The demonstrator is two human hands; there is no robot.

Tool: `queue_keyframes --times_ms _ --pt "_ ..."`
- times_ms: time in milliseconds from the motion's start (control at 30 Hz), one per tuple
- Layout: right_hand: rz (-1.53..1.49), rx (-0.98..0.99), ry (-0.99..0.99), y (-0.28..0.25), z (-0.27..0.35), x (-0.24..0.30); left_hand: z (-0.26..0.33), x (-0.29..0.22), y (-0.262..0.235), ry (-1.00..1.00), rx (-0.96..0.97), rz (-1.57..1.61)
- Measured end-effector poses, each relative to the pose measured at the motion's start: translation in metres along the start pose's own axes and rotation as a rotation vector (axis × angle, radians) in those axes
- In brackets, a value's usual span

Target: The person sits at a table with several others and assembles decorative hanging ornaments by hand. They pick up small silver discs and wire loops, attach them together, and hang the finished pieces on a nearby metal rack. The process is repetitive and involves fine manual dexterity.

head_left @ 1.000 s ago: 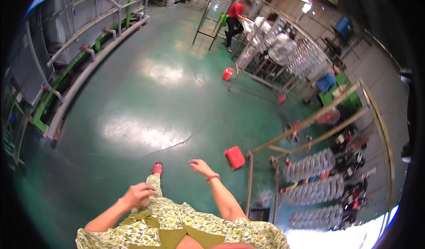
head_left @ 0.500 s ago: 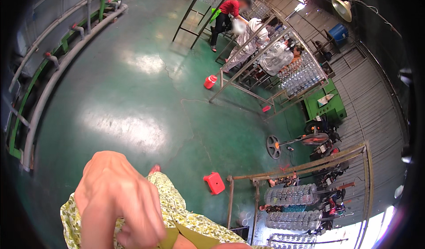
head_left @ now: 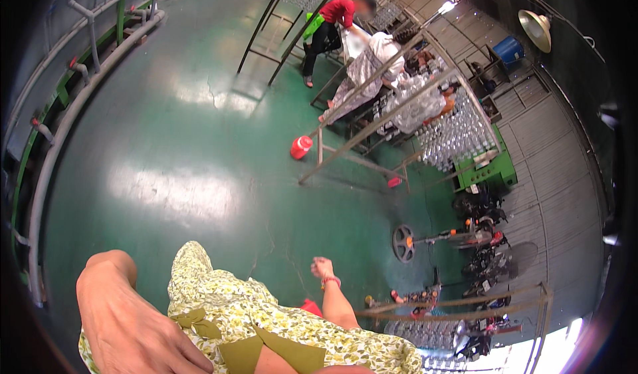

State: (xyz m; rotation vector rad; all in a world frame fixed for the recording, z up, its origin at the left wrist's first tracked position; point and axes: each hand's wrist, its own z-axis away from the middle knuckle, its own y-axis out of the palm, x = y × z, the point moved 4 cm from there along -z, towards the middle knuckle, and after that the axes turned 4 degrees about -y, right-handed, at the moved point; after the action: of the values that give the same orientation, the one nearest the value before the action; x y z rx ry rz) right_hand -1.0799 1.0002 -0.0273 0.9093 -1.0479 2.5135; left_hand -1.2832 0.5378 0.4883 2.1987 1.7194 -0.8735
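"Floral clothing [head_left: 229, 293], where exactly?"

"Along the lower edge, worn by the person, with an olive collar [head_left: 242, 361]"

"And left hand [head_left: 133, 324]?"

"Large and close at lower left, in front of the clothing, back toward the view; fingertips hidden, so impossible to tell how far open, or whether gripping cloth"

"Right hand [head_left: 322, 267]?"

"Out over the green floor [head_left: 226, 238], red bracelet [head_left: 330, 281] at the wrist; fingers apparently bent inward, too small to tell how far, nothing visible in grasp"

"Anything nearby?"

"Red object [head_left: 310, 307], mostly hidden, just beside the right forearm [head_left: 338, 309]; farther ahead, a red jug [head_left: 301, 147]"
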Motion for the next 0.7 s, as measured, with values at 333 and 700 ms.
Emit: queue_keyframes --times_ms 333,700 --pt "0.128 0.178 -0.384 0.099 -0.180 0.192 0.022 0.073 -0.237 -0.499 0.303 -0.123" --pt "0.326 0.206 0.116 0.126 -0.182 0.082 0.026 0.279 -0.502 -0.807 0.415 -0.634"
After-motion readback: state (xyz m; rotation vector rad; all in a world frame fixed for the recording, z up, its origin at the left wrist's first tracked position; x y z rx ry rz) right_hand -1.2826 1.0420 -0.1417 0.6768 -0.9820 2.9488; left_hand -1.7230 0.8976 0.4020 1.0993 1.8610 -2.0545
